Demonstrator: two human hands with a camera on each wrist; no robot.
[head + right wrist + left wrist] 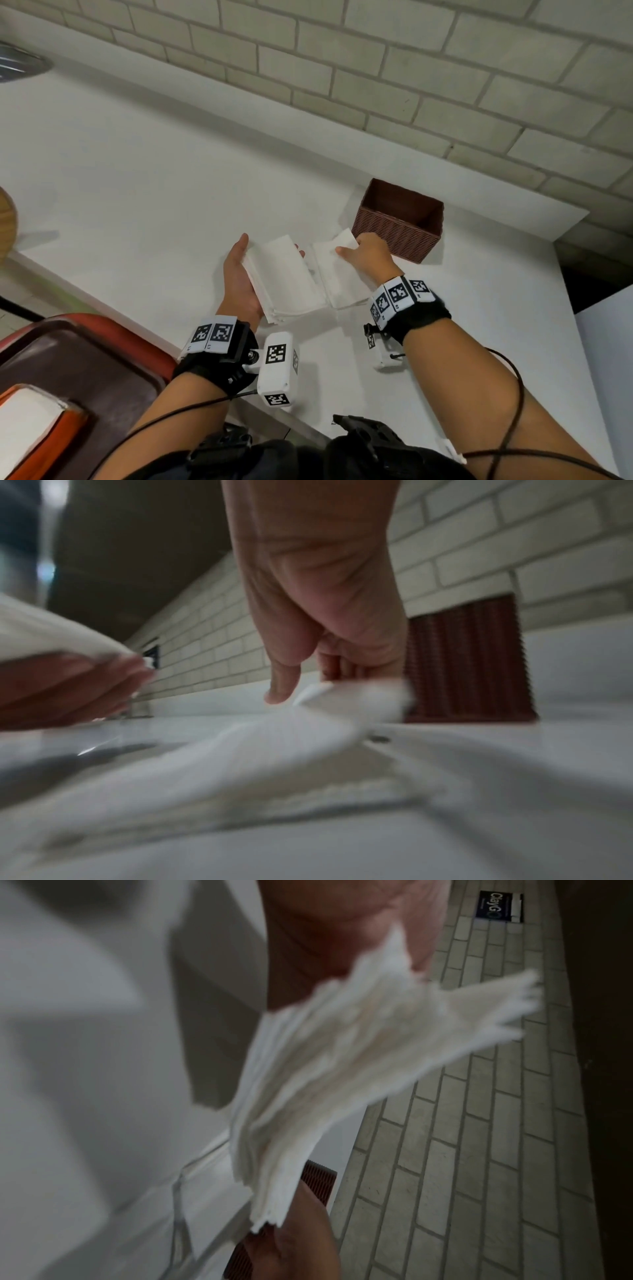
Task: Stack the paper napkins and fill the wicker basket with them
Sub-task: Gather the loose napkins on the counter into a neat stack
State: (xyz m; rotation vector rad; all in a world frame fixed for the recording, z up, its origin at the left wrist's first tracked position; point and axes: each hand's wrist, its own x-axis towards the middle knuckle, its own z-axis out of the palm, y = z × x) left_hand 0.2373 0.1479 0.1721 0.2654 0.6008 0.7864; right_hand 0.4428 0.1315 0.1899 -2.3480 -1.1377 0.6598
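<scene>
While hands point(239, 277) point(368, 255) hold, two napkin stacks point(287, 277) point(342, 274), one basket point(400, 222)

It looked like a canteen or café service area: a white surface point(144, 178) ran along a pale brick wall point(376, 68), with a red-rimmed serving tray point(102, 349) at its near edge.

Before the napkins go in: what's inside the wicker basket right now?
The head view shows only bare brown inner walls in the wicker basket; no napkins. Its near wall hides the floor. The left hand holds one napkin stack; the right hand pinches another napkin.
</scene>
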